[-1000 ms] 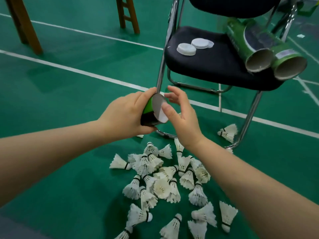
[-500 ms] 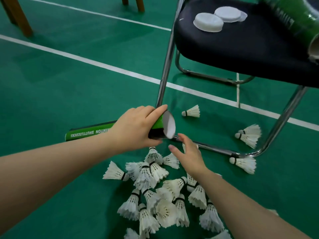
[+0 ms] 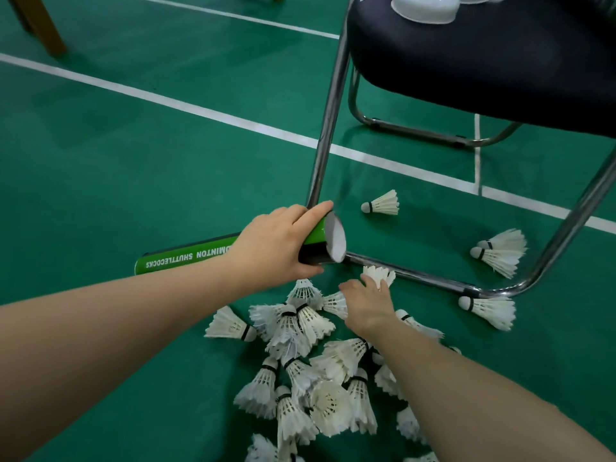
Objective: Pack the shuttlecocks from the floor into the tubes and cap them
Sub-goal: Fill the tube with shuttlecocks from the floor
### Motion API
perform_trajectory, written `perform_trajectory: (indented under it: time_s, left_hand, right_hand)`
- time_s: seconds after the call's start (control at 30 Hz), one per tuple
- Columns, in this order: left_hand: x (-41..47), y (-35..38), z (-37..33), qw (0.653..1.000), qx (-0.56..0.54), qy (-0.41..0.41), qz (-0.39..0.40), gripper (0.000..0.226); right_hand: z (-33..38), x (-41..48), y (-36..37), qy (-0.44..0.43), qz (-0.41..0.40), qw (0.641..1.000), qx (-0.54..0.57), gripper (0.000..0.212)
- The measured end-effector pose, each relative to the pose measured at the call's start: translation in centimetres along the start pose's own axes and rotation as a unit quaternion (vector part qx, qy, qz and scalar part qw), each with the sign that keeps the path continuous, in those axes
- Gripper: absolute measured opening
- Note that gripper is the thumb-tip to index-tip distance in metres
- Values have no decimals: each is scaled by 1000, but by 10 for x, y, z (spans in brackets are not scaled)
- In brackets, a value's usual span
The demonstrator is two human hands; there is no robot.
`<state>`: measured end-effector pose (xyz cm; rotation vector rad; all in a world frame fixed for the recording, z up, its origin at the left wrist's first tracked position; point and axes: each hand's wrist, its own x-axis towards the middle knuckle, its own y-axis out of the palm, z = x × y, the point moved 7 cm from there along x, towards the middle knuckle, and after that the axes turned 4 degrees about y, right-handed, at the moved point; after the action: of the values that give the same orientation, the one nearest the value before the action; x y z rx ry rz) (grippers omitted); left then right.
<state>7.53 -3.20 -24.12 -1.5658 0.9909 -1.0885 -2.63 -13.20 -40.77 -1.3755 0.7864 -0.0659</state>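
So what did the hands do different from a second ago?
The right hand left the tube's open end and went down to the heap, where its fingers now close on a shuttlecock by the chair's floor rail. The head leaned lower too, so the tubes on the seat slipped out of view. The left hand grips the green tube as before, and the heap of shuttlecocks lies unchanged.

A heap of white feathered shuttlecocks (image 3: 310,371) lies on the green court floor (image 3: 133,168), left of and before the black padded steel-framed chair (image 3: 483,61). Four strays lie under the seat. White plastic caps (image 3: 423,6) sit on the seat.
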Motion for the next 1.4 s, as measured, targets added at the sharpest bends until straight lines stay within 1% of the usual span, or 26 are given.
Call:
perform_trajectory:
  time_s: [0.07, 0.13, 0.2, 0.23, 0.3, 0.37, 0.43, 0.53, 0.57, 0.6, 0.67, 0.73, 0.87, 0.93, 1.0, 1.07, 1.13, 1.2, 1.27, 1.3, 1.37, 1.4]
  left_hand:
    - [-4, 1, 3, 1000, -9, -7, -4, 93]
    - [-10, 2, 7, 1000, -16, -16, -13, 92]
    - [-15, 0, 10, 999, -19, -22, -23, 91]
    - [-17, -1, 11, 999, -19, -24, -26, 92]
    - [-21, -4, 12, 999, -23, -30, -25, 92]
    - [-23, -7, 11, 999, -32, -36, -20, 93]
    - [-25, -10, 10, 998, -44, -45, -18, 93]
    - [-26, -16, 8, 996, -61, -63, -10, 95]
    - [-26, -18, 6, 995, -68, -69, -9, 95]
    - [-26, -21, 4, 994, -74, -74, -10, 96]
    - [-25, -26, -1, 993, -85, -79, -14, 95]
    - [-24, -30, -8, 992, -93, -82, -20, 95]
    - [-23, -38, -23, 992, -98, -66, -39, 93]
    - [-24, -42, -25, 992, -103, -54, -44, 90]
    - [-25, -47, -24, 992, -105, -49, -46, 89]
    - [-25, -52, -22, 992, -105, -48, -55, 90]
    - [-25, -55, -20, 991, -109, -54, -59, 93]
    - [-25, -56, -17, 990, -115, -59, -56, 94]
    - [-25, -57, -14, 990, -115, -57, -50, 95]
    - [-25, -59, -13, 991, -113, -53, -50, 94]
    - [-26, -62, -10, 991, -111, -49, -56, 92]
    - [-27, -64, -9, 991, -112, -48, -59, 92]
  right_hand:
    - [-1, -1, -4, 9, -42, 999, 33, 66]
    - [-2, -4, -12, 7, -53, 990, 130, 69]
    - [-7, -12, -25, 13, -38, 968, 246, 70]
    - [-11, -16, -32, 18, -38, 957, 286, 68]
    - [-22, -26, -49, 36, -65, 934, 349, 65]
    - [-34, -40, -69, 54, -116, 896, 426, 69]
    - [-42, -56, -91, 53, -173, 845, 503, 69]
    - [-41, -83, -125, 6, -245, 777, 580, 58]
    - [-38, -92, -136, -17, -262, 761, 593, 54]
    - [-33, -102, -146, -39, -278, 755, 593, 51]
    - [-21, -118, -162, -75, -300, 765, 565, 52]
    - [-6, -128, -171, -97, -304, 793, 518, 57]
    - [23, -134, -170, -129, -258, 853, 436, 61]
    - [31, -138, -168, -152, -242, 870, 401, 64]
    - [32, -141, -169, -157, -235, 884, 373, 71]
    - [29, -144, -171, -152, -245, 890, 353, 75]
    - [27, -149, -176, -156, -276, 882, 350, 69]
    - [28, -151, -179, -167, -292, 872, 356, 52]
    - [32, -149, -178, -169, -297, 873, 349, 36]
    - [35, -149, -179, -167, -306, 875, 337, 34]
    - [42, -147, -180, -165, -322, 878, 313, 37]
    - [46, -144, -180, -162, -316, 880, 315, 38]
